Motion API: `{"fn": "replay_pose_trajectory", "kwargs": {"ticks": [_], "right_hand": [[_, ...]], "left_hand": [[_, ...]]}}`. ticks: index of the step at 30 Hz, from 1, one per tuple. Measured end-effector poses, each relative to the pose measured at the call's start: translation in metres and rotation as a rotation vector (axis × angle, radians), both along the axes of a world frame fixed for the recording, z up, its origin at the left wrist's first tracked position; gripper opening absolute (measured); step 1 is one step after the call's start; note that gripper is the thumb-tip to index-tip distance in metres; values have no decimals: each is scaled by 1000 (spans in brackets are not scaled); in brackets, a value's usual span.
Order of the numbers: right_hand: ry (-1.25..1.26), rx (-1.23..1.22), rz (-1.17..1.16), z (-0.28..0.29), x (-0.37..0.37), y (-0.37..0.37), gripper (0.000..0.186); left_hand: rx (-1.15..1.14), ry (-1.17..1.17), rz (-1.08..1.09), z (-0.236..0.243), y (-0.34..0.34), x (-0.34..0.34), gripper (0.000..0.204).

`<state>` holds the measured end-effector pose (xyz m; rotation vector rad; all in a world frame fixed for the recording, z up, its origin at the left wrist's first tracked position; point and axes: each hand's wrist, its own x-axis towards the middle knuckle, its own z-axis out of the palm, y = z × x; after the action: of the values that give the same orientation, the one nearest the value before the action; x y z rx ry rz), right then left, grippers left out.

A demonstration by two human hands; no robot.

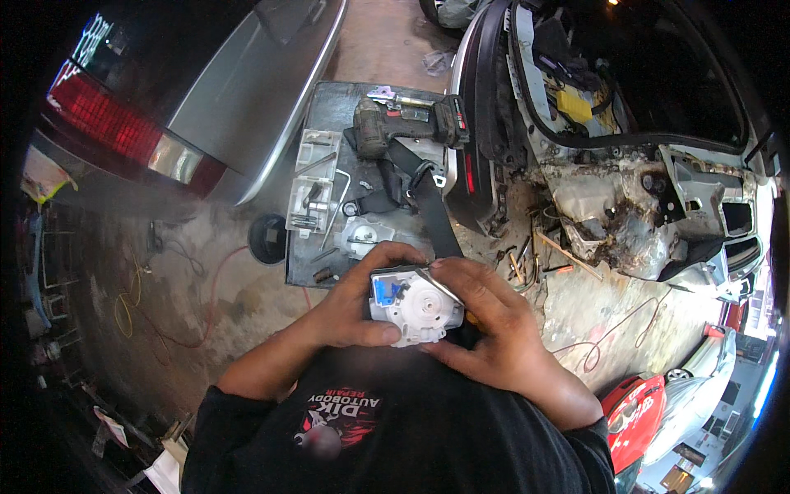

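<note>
Lower middle of the frame: white round plastic mechanism with a blue insert (424,309), held in front of the black T-shirt (461,420). Left hand (350,309) on its left side, fingers curled partway round the upper edge, thumb on the lower left of its face. Right hand (498,329) on the right side, fingers spread about the mechanism's width, upper ones along the top right edge, thumb under the bottom. Both have hold of it.

Dark flat-topped counter (303,263) just above the hands, centre to upper centre. On it: dark cordless power tool (372,136) at the top, black webbing strap (436,218) below, clear plastic compartment tray (315,156) along the left edge, flat whitish plastic piece (366,235) nearer the hands. Strap's lower end hidden; can't tell if it joins the mechanism.
</note>
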<state>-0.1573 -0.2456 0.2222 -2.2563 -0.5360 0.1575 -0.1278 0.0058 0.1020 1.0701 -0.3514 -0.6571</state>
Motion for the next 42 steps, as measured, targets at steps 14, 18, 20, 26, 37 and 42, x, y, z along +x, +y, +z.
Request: {"fn": "replay_pose_trajectory", "kwargs": {"ticks": [14,18,20,26,37,42], "right_hand": [[-31,70,-3,-8,-1,-8,85],[6,161,-31,-12,2,-17,85],[22,171,-40,-8,7,-25,85],[187,324,-213,-10,9,-44,87],[25,130,-108,1,-6,-40,87],[89,231,-177,-6,-7,-36,86]], "left_hand": [[-52,75,-8,-5,-4,-2,128],[-65,65,-12,-10,-3,-2,131],[3,-51,8,-12,1,2,134],[114,-144,13,-4,-3,5,121],[35,-124,-23,-3,-5,13,117],[86,-114,-45,-2,-4,13,120]]}}
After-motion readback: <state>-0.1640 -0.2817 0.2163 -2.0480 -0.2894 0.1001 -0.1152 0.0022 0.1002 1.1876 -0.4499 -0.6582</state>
